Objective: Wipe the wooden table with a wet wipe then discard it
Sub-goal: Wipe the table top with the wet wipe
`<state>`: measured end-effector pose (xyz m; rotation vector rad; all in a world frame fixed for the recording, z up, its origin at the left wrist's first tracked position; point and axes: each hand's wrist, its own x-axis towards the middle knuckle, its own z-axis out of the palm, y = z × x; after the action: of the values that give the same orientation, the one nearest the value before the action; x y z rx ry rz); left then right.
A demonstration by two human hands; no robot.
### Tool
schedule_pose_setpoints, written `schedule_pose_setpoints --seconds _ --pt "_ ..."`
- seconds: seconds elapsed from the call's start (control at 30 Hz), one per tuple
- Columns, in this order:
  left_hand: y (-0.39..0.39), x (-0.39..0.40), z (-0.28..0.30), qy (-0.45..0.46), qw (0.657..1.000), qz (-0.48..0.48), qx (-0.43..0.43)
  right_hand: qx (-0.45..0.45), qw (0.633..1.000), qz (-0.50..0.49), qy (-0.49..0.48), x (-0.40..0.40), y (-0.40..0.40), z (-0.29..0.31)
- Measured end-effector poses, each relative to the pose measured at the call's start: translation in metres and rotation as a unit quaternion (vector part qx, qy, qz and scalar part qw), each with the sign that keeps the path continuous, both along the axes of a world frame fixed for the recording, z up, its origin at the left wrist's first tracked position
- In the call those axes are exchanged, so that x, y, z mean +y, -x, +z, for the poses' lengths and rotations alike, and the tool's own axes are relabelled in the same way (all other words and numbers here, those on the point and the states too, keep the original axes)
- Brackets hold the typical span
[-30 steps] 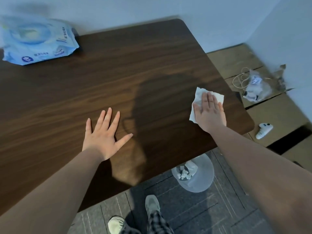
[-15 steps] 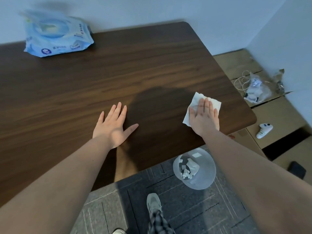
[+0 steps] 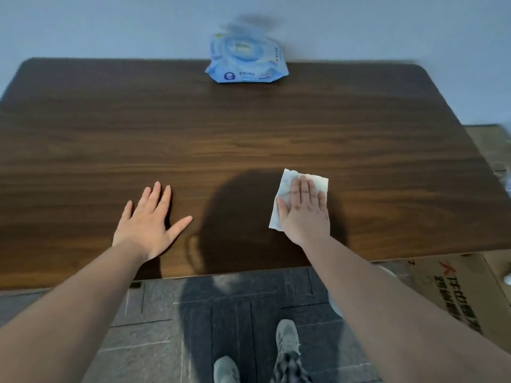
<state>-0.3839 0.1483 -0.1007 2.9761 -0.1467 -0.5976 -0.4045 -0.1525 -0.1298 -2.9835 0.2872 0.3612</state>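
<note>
Two bare hands are lying on the wooden table [image 3: 249,128]: the left hand [image 3: 150,225] is resting flat with fingers spread and holding nothing, while the right hand [image 3: 304,214] is pressing flat, fingers extended, on one white wet wipe [image 3: 287,186], hiding most of its lower right part near the table's front edge. One blue wipes pack [image 3: 246,64] is sitting blurred at the far edge, its print unreadable, and one cardboard box [image 3: 456,288] with two shoes [image 3: 287,338] below are getting cut off by the frame.
</note>
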Motion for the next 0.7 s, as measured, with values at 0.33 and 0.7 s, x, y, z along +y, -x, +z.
schedule_pose_setpoints --seconds 0.33,0.7 --pt "0.056 0.190 0.004 -0.062 0.984 0.161 0.045 0.009 0.981 0.190 -0.044 0.226 -0.015 0.002" --pt "0.060 0.209 -0.015 -0.023 0.984 0.176 0.013 0.010 0.946 0.319 -0.056 0.372 -0.029 0.001"
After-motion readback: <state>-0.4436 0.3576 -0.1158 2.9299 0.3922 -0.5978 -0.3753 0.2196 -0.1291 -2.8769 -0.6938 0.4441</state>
